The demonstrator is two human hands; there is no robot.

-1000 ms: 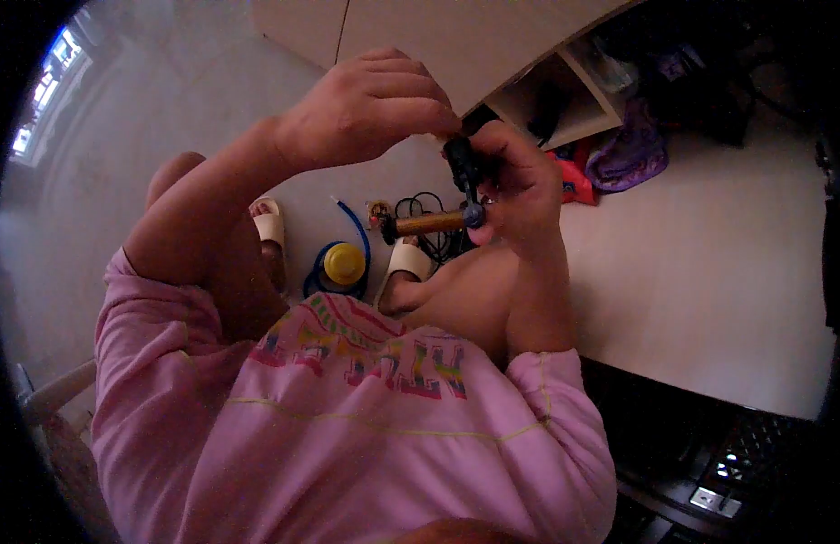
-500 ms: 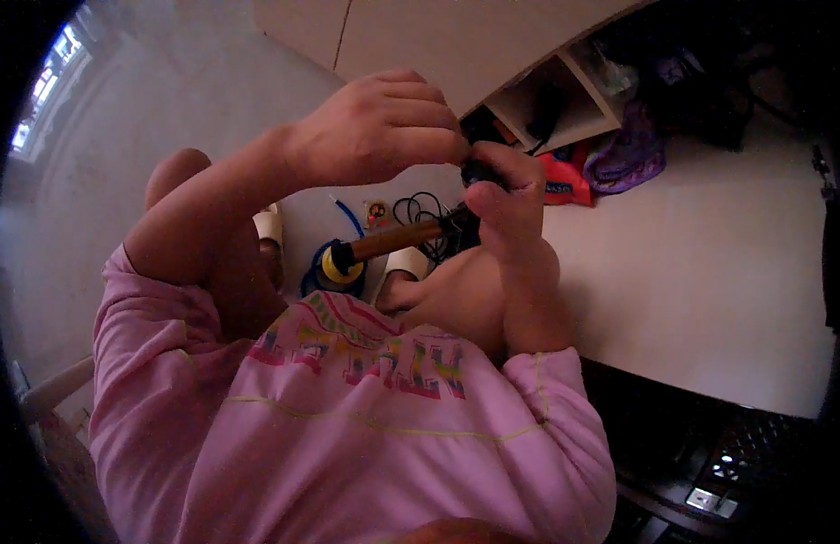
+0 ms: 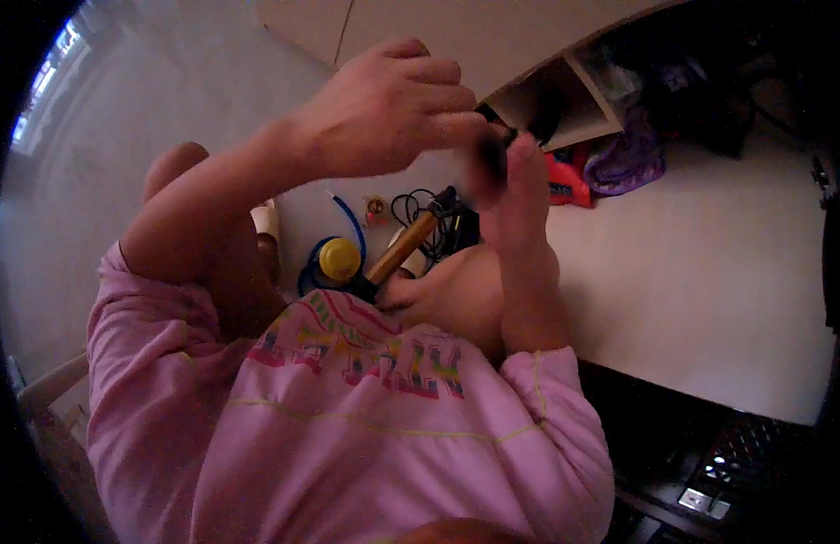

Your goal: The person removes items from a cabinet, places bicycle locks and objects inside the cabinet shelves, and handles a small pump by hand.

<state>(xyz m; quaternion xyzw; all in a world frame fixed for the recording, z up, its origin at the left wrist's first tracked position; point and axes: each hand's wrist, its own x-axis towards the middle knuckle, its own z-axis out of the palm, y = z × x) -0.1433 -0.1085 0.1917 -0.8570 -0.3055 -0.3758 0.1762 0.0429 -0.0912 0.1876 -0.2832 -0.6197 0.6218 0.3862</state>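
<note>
My left hand (image 3: 393, 113) is raised in front, its fingers curled together, tips at a blurred dark part (image 3: 489, 163) between both hands. What those fingertips grip is hidden. My right hand (image 3: 515, 195) is closed around the black end of a golden-brown cylinder (image 3: 402, 247) with dark fittings at both ends, its thumb pointing up. The cylinder slants down to the left, towards my lap. Below it on the floor lie a round yellow piece (image 3: 339, 259) and a blue hose (image 3: 349, 214), partly coiled.
A thin black cable (image 3: 411, 207) and a small reddish item (image 3: 375, 210) lie on the floor between my feet. To the right are an open wooden compartment (image 3: 579, 100), a red packet (image 3: 568, 179) and a purple cloth item (image 3: 630, 163). A pale panel (image 3: 692, 281) spans the right side.
My left hand has moved slightly up and right, and my right thumb has straightened upward. The cylinder's lower end has swung down and right, uncovering the yellow piece.
</note>
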